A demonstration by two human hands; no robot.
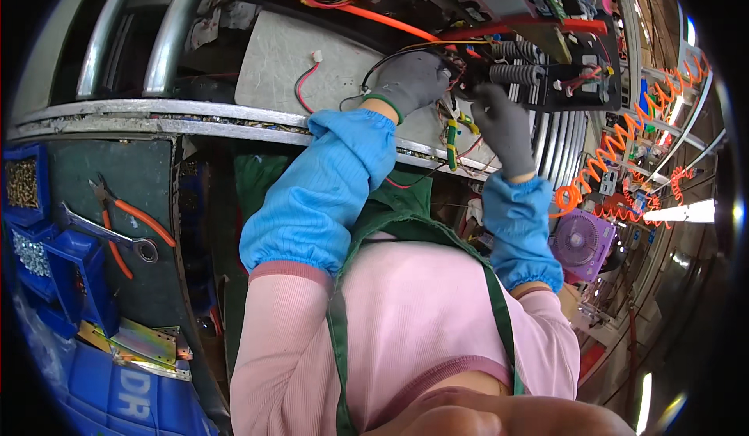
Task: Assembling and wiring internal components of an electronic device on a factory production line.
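Both my hands wear grey gloves, with blue sleeves over the forearms. My left hand (413,83) is closed at the thin wires (458,69) beside the dark machine frame, its fingertips mostly hidden. To its right, my right hand (504,126) has its fingers curled in a pinch close to the same wiring; what lies between them is too small to make out. A yellow-and-green wire bundle (452,143) hangs between the hands. On the pale metal plate (269,65) lies a red-and-black lead (299,85) with a white connector.
Grey coil springs (516,74) sit right of the wiring. A metal rail (234,116) runs along the near edge. At left are orange-handled pliers (117,218), a wrench (109,232) and blue bins (27,186) of fasteners. Orange coiled hoses (608,155) and a purple fan (581,245) stand at right.
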